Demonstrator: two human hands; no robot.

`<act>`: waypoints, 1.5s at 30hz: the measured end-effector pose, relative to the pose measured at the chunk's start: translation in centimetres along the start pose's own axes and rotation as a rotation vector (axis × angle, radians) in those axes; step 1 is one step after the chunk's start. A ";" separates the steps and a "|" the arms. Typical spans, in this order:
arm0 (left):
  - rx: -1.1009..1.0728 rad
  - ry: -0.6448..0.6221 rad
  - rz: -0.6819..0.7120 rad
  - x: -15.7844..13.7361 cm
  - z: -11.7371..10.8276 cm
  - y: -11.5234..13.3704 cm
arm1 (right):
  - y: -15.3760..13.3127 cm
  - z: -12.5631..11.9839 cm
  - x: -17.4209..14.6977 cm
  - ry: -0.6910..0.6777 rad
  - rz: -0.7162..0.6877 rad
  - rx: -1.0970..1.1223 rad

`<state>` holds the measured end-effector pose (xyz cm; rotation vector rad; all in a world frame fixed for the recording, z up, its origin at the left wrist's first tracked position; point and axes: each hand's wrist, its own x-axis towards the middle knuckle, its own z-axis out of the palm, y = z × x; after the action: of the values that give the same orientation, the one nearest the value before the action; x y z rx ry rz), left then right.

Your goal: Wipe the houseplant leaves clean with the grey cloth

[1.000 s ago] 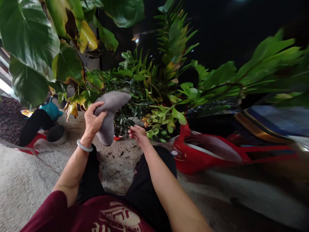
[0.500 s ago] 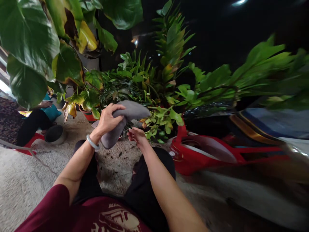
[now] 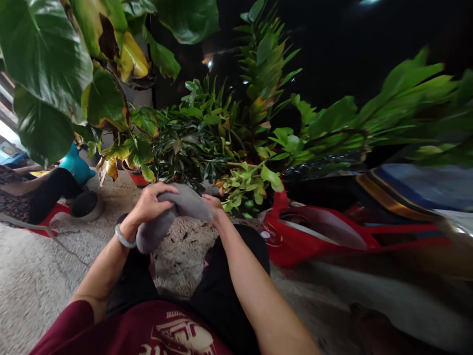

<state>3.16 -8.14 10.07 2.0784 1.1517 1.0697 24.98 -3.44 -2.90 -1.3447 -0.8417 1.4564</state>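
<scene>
A soft grey stuffed piece (image 3: 186, 201), bent with two rounded ends, hangs in front of me above my knees. My left hand (image 3: 150, 203), with a pale bangle at its wrist, is closed around its bend, thumb and index finger on top. One rounded end points down beside that wrist, and the other reaches right. My right hand (image 3: 214, 203) is just behind the right-hand end, its fingers curled and partly hidden by the grey piece. I cannot tell whether it grips the piece or something small.
Several leafy plants (image 3: 199, 118) stand ahead, one in a red pot (image 3: 137, 176). To my right is a red plastic basket or chair (image 3: 295, 246) beside dark-blue bundles (image 3: 402, 192). At left, another person (image 3: 55, 190) sits by a dark round pan (image 3: 85, 206).
My left hand has moved down and left with the grey piece, whose free end has swung lower. That end now covers part of my right hand, which stays near the same place.
</scene>
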 end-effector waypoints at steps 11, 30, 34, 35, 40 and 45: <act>0.133 0.391 -0.261 -1.2 1.4 -7.5 | -0.9 0.9 -1.1 0.090 0.083 0.072; 0.059 0.148 -0.229 -1.8 2.5 -5.3 | -0.7 1.1 -0.6 0.103 0.087 0.064; 0.013 0.288 -0.132 0.0 1.9 -2.6 | -0.7 1.0 -0.6 0.075 0.094 0.061; 0.020 0.353 -0.072 1.4 1.6 -1.7 | -0.7 1.1 -0.6 0.065 0.094 0.064; 0.073 0.431 0.108 7.6 3.2 -0.2 | -0.7 1.4 -0.6 0.047 0.097 0.063; 0.207 -0.038 0.029 5.0 4.8 -0.8 | -0.1 1.1 -0.3 0.042 0.097 0.037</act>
<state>8.41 -3.79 8.76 2.2699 1.2628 0.9542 23.86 -3.56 -2.54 -1.3994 -0.7280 1.5059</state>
